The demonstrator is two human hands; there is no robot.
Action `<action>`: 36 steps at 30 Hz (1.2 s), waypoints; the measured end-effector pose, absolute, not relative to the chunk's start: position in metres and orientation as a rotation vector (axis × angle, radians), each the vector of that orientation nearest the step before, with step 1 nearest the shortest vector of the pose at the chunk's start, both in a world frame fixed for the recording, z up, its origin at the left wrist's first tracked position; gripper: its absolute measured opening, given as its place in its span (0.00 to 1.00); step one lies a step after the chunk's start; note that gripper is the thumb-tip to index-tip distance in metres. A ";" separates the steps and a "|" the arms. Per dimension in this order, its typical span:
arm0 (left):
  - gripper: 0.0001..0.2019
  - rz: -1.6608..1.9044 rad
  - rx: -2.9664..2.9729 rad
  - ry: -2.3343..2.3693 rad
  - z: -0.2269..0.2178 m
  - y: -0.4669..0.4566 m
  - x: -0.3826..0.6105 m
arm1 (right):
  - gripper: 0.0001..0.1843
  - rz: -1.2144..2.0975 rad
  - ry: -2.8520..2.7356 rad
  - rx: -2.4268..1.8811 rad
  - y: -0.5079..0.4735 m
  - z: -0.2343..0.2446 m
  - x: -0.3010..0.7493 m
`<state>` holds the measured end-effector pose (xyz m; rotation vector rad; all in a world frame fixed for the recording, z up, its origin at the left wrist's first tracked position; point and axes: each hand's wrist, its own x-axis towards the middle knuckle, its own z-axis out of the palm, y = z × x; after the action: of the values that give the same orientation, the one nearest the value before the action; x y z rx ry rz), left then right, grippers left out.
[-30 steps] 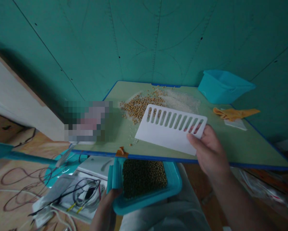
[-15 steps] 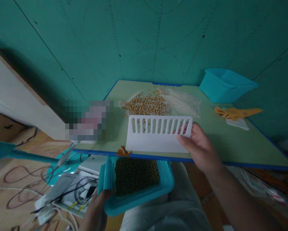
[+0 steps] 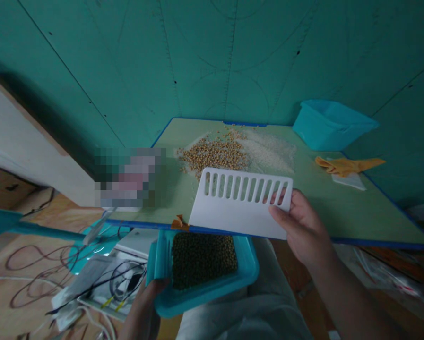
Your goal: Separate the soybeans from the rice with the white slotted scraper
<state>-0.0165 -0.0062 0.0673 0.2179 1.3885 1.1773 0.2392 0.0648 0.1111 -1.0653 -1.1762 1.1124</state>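
Note:
My right hand [image 3: 302, 226] grips the right end of a white slotted plastic scraper [image 3: 238, 204], held tilted at the near edge of the green board [image 3: 325, 208]. My left hand [image 3: 142, 309] holds a teal tray [image 3: 249, 267] filled with dark green beans [image 3: 203, 257] just below that board edge. Behind the scraper lie a pile of tan beans [image 3: 215, 155] and a patch of white rice [image 3: 270, 153] on the board.
A teal tub [image 3: 330, 123] stands at the board's far right, with an orange cloth [image 3: 348, 165] and a white card [image 3: 350, 182] beside it. Cables and a white box [image 3: 108, 285] lie on the floor at left. A teal wall rises behind.
The scraper swept from mid-board toward the near edge, then tipped slightly over the tray. The tray shifted a little left under the edge.

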 end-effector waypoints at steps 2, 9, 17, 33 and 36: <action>0.10 1.165 0.193 1.390 0.065 -0.007 -0.017 | 0.14 1.097 -1.161 -1.093 0.063 0.109 0.242; 0.04 1.159 0.206 1.363 0.057 -0.008 -0.020 | 0.16 1.127 -1.109 -1.110 0.060 0.108 0.244; 0.19 1.159 0.229 1.349 0.053 -0.009 -0.021 | 0.17 1.058 -1.101 -1.130 0.065 0.107 0.244; 0.20 1.192 0.213 1.324 0.058 -0.008 -0.018 | 0.13 1.217 -1.070 -1.049 0.072 0.110 0.240; 0.17 1.185 0.205 1.335 0.059 -0.006 -0.018 | 0.15 1.192 -1.052 -1.065 0.072 0.111 0.246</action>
<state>-0.0175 -0.0064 0.0589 0.2048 1.3353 1.1850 0.2457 0.0716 0.1114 -1.0648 -1.0523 1.1925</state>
